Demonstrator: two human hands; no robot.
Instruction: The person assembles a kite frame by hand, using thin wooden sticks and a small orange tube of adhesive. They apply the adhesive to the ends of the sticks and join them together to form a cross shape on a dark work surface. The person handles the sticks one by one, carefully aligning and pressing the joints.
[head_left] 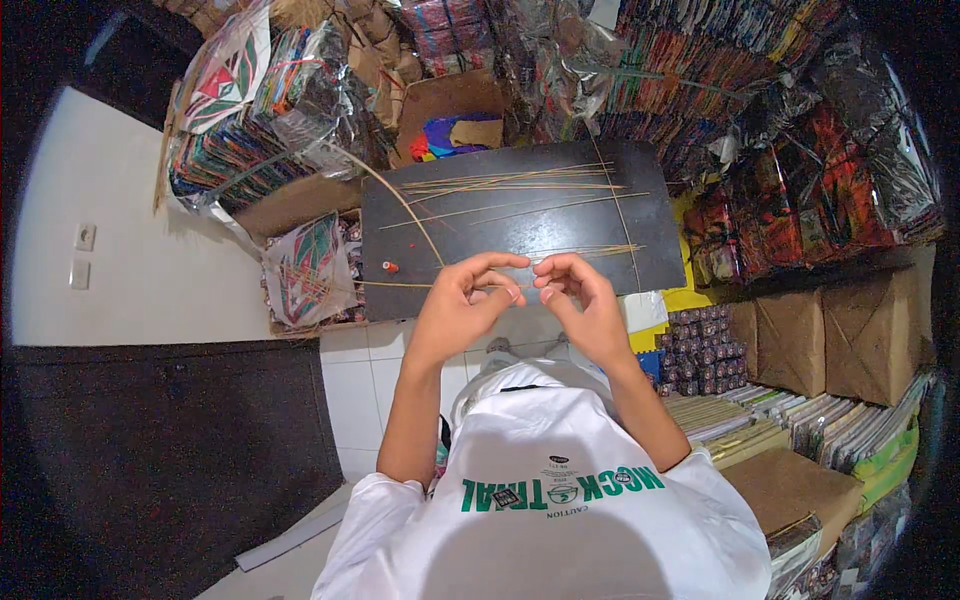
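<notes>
My left hand [463,302] is closed in a pinch in front of my chest, over the near edge of the black table [500,225]. A thin curved bamboo strip [398,196] runs from the upper left down into it, and another thin strip [392,285] reaches it from the left. My right hand [583,303] pinches close beside it, fingertips almost touching the left ones. What sits between the right fingertips is too small to make out. Several loose bamboo sticks [500,184] lie across the tabletop. Left of my hands stands a small orange-and-white spool [390,267].
A patterned kite-like sheet [310,270] rests on an open box at the left. Wrapped bundles [720,60] pile up behind the table. On the right are stacked small dark boxes [700,350], brown cartons [840,340] and rows of flat packs [800,415].
</notes>
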